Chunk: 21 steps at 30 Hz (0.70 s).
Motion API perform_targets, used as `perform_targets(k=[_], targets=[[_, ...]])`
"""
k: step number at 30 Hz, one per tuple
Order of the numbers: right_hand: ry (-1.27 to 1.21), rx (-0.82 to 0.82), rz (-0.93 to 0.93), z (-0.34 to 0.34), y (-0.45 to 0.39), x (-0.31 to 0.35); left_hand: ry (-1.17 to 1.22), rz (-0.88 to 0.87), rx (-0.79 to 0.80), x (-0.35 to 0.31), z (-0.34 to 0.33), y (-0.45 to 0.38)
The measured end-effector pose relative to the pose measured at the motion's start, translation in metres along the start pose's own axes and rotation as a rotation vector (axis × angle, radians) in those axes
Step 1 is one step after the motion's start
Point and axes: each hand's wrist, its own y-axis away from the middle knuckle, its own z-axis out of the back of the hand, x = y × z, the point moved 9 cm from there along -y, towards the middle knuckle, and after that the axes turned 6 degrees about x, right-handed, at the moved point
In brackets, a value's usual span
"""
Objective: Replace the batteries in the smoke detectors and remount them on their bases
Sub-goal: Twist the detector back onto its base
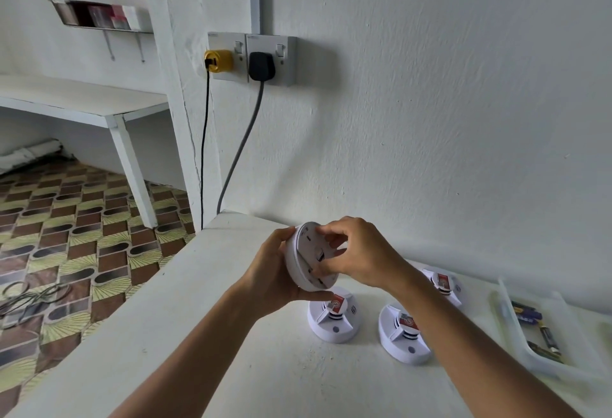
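Observation:
A round white smoke detector (306, 263) is lifted above the white counter, tilted so its back plate faces me. My left hand (273, 272) grips its rim from the left and below. My right hand (354, 253) curls its fingers and thumb on the back plate. Below them, a second detector (334, 320) with a red sticker sits on the counter, and a third (402, 335) is to its right. Another detector (445, 285) lies farther back, partly hidden behind my right forearm. A clear tray (516, 325) at the right holds several batteries (543, 335).
The counter (231, 335) meets a white wall at the back and drops off at its left edge to a patterned floor. Two plugs (241, 61) with hanging cables sit in wall sockets above. A white table (99, 103) stands at the left, with cables lying on the floor.

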Motion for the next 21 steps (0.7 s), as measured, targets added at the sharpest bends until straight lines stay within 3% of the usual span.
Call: perform_targets(k=[6,13,18,21], targets=[[-0.012,-0.033,0.015,-0.001,0.001,0.008,-0.040,-0.005,-0.052,-0.002,0.001,0.003],[-0.004,-0.159,-0.099,-0.001,0.005,-0.006,-0.192,-0.047,-0.098,-0.002,0.001,0.009],[-0.040,-0.217,0.024,-0.017,0.012,-0.009,-0.199,-0.177,-0.072,-0.015,-0.004,0.015],[-0.266,-0.282,-0.050,-0.018,0.019,-0.021,-0.130,-0.272,-0.129,-0.021,0.005,0.016]])
